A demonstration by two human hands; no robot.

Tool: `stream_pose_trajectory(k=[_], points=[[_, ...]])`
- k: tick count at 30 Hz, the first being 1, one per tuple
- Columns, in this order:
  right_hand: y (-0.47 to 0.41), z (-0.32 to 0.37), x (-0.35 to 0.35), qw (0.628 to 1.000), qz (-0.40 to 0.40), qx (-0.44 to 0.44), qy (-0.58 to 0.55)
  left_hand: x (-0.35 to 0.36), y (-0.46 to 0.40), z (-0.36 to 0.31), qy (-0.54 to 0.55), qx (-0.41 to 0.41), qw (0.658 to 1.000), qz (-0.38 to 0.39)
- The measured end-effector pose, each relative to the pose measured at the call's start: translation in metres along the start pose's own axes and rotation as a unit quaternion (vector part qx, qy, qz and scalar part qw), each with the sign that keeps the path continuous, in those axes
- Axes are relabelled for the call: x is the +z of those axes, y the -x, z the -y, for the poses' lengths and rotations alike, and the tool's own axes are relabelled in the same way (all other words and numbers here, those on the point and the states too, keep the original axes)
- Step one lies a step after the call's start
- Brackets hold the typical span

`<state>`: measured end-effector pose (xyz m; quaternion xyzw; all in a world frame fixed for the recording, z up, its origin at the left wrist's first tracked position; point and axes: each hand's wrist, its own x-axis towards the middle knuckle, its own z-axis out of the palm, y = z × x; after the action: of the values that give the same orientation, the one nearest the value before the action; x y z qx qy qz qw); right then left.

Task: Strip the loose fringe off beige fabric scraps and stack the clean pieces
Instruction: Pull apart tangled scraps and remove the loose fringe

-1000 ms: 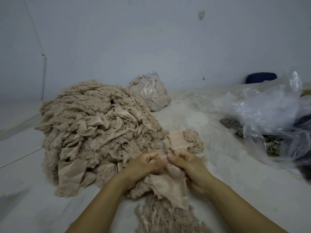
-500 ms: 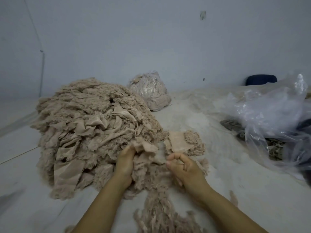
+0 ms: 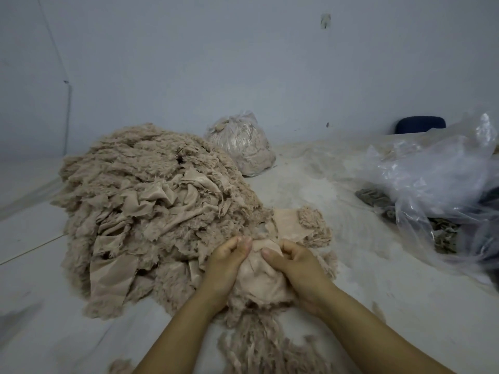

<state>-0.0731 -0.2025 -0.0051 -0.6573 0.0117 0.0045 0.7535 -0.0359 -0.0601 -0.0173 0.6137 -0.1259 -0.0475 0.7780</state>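
Observation:
A beige fabric scrap (image 3: pixel 259 279) with a fuzzy fringe is held between both hands in front of me. My left hand (image 3: pixel 226 265) grips its left edge with curled fingers. My right hand (image 3: pixel 294 265) pinches its upper right edge, thumb on top. A big heap of fringed beige scraps (image 3: pixel 145 211) rises to the left. A small stack of flat beige pieces (image 3: pixel 291 225) lies just beyond my hands. Loose stripped fringe (image 3: pixel 259 346) lies on the floor below my wrists.
A tied clear bag of beige fluff (image 3: pixel 241 147) stands at the back by the wall. Crumpled clear plastic bags (image 3: pixel 437 184) with dark fabric bits (image 3: pixel 378 201) spread at the right. A dark blue object (image 3: pixel 420 125) sits by the far wall. Pale dusty floor (image 3: pixel 364 265) lies around.
My left hand has come back from the heap with a scrap. Both hands have closed together on it in front of me.

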Motion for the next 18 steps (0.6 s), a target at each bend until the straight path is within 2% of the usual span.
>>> stream_pose_trajectory(k=[2, 3, 8, 12, 13, 15, 18], points=[[-0.001, -0.001, 0.000, 0.999, -0.023, -0.023, 0.012, 0.005, -0.001, 0.003, -0.092, 0.044, 0.991, -0.086], [-0.001, -0.002, 0.001, 0.999, -0.027, -0.033, 0.021, 0.007, -0.001, 0.005, -0.110, 0.055, 0.987, -0.102], [-0.002, 0.001, 0.002, 0.998, -0.022, -0.050, 0.039, 0.011, 0.003, 0.008, -0.106, 0.054, 0.991, -0.053], [-0.001, -0.005, 0.001, 0.995, -0.061, -0.079, 0.027, 0.007, -0.006, 0.006, -0.114, 0.048, 0.977, -0.176], [-0.001, -0.006, 0.001, 0.994, -0.075, -0.083, 0.019, 0.006, -0.006, 0.005, -0.117, 0.046, 0.975, -0.181], [-0.002, -0.008, -0.001, 0.991, -0.103, -0.084, -0.006, 0.004, -0.003, 0.004, -0.139, 0.038, 0.982, -0.119], [-0.003, -0.007, -0.004, 0.991, -0.104, -0.057, -0.068, 0.009, 0.007, 0.002, -0.120, -0.032, 0.991, 0.058]])
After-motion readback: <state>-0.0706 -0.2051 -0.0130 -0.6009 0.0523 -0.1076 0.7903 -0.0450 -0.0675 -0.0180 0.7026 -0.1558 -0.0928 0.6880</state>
